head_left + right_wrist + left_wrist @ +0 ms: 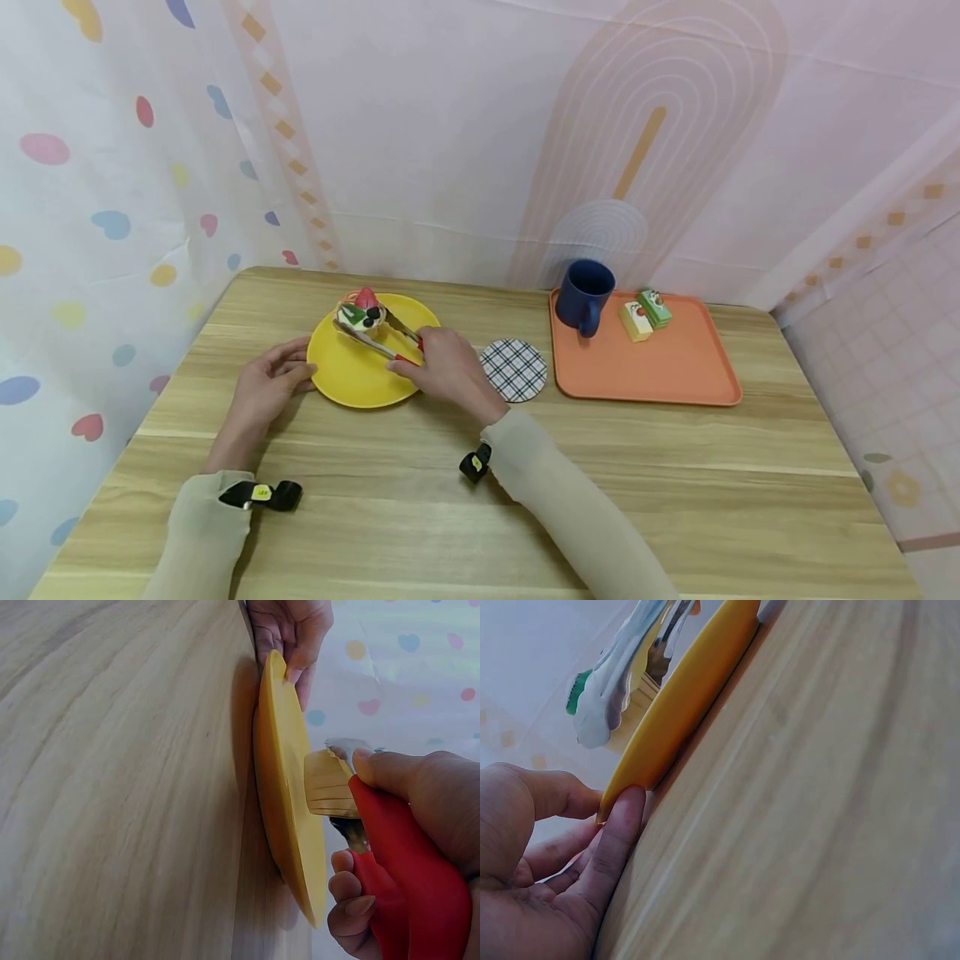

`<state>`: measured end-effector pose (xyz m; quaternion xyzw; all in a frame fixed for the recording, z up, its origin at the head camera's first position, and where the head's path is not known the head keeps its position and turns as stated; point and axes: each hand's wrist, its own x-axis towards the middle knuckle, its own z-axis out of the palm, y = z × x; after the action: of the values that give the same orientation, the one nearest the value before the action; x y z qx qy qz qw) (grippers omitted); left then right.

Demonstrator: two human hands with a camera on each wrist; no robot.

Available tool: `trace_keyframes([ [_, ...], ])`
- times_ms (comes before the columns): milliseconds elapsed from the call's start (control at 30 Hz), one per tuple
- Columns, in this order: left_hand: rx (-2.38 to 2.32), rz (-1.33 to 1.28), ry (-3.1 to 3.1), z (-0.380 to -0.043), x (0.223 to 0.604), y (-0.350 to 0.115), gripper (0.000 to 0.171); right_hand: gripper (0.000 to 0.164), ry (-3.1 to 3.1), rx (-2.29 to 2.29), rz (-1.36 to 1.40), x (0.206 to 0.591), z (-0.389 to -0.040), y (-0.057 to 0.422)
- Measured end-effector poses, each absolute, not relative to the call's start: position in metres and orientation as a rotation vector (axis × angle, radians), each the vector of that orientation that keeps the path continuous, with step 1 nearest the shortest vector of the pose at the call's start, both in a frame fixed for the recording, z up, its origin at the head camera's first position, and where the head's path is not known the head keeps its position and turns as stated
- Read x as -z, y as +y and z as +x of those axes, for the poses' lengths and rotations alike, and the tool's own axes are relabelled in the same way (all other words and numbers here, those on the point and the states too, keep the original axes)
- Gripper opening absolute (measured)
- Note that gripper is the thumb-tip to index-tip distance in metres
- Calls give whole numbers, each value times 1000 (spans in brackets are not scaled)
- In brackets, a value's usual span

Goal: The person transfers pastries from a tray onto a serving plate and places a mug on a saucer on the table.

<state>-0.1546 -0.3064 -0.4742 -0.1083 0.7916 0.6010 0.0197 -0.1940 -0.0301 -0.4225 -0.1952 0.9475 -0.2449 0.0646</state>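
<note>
On the worktop's [375, 508] left, a left hand [267, 383] pinches the rim of a yellow plate [360, 383]. A fruit tart [362, 313] is on or just above the plate, hard to tell which, between the ends of tongs [409, 859] gripped in the right hand's [452, 367] curled fingers. Lifting or placing the tart seems in hand; next likely calls for steady tongs. Further right: a checked coaster [513, 371], then an orange tray [660, 371] holding a mug [583, 292] and cakes [637, 322].

Extends the beige-sleeved left arm [202, 533] forward; pinches between left thumb [619, 832] and left fingers [562, 793] with the bare left grip [266, 383]; slants the beige-sleeved right arm [577, 500] inward; clasps with the bare right grip [448, 362], curling the right fingers [346, 886].
</note>
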Motion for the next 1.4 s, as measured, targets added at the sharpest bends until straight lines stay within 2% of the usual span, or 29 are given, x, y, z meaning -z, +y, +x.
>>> trace_keyframes([
  [600,-1861,-344,2460,-156,474,-306,57,48,2846,693,-544,423,-196,-39],
  [1400,-1893,-304,2473,-154,476,-307,56,57,2894,710,-575,426,-193,-31],
])
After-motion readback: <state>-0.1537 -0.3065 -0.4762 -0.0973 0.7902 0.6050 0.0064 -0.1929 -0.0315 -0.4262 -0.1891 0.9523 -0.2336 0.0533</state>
